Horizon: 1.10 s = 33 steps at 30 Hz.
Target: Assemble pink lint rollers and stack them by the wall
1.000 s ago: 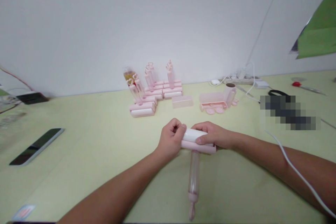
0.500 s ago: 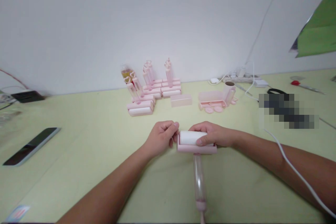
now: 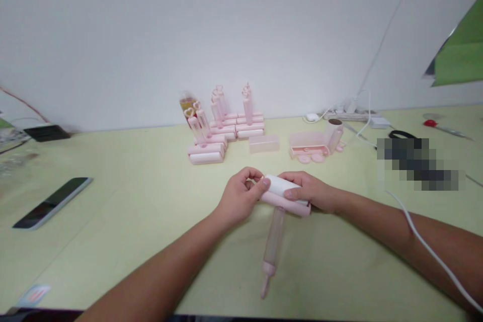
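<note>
Both of my hands hold a pink lint roller [image 3: 281, 192] just above the pale green table [image 3: 124, 221]. Its white roll lies across between the hands and its clear pink handle [image 3: 273, 243] points back toward me, tilted left. My left hand [image 3: 241, 195] pinches the roll's left end with thumb and fingers. My right hand [image 3: 311, 191] grips the roll's right end and the pink frame under it.
Several finished pink rollers [image 3: 222, 128] stand stacked by the wall. A loose pink cover [image 3: 263, 144] and a pile of pink parts [image 3: 315, 145] lie behind my hands. A phone [image 3: 53, 202] lies at left. A white cable [image 3: 426, 241] crosses my right forearm.
My left hand has come back onto the roll's left end after drawing off a little. The roller has tilted and its handle has swung left.
</note>
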### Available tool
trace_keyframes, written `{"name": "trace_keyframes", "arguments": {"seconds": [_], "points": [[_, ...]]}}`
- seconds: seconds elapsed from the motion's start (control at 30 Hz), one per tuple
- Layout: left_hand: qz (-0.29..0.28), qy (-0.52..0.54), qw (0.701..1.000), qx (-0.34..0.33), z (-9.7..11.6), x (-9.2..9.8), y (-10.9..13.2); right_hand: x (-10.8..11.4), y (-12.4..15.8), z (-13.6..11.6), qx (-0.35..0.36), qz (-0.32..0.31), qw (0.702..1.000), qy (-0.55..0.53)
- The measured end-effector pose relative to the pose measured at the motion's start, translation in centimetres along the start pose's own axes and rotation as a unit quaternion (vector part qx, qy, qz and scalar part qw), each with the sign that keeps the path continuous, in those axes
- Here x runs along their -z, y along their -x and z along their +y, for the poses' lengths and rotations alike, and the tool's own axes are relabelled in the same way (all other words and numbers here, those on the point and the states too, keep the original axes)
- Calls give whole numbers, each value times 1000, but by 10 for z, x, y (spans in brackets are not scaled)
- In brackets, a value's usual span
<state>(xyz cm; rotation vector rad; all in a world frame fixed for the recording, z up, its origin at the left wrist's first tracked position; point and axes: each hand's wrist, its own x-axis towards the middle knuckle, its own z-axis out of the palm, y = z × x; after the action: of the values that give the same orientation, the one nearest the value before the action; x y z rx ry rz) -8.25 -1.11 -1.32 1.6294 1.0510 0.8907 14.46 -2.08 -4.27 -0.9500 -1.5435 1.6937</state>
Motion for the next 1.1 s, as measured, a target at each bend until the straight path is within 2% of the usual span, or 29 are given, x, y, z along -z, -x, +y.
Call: {"name": "trace_keyframes", "arguments": {"seconds": [0.17,0.27,0.47,0.7,0.87,1.0,1.1], "points": [[-150,67,984,72,3,18,-5,3,0,-3,1,-34,999,39],[-189,106,973,82,0,22,-7,3,0,-6,3,-65,997,33],[-166,143,971,92,-2,17,-11,-1,0,-8,-14,-54,998,-9],[-103,145,971,159,8,11,-16,-7,-5,-4,-30,-20,998,-44],[-21,104,986,128,5,6,-18,-13,-11,-3,-7,30,998,-60],[-42,114,986,110,-8,7,-21,-15,-11,-2,9,52,998,-22],[-50,116,986,104,-15,10,-22,-15,-11,-2,32,110,992,55]]}}
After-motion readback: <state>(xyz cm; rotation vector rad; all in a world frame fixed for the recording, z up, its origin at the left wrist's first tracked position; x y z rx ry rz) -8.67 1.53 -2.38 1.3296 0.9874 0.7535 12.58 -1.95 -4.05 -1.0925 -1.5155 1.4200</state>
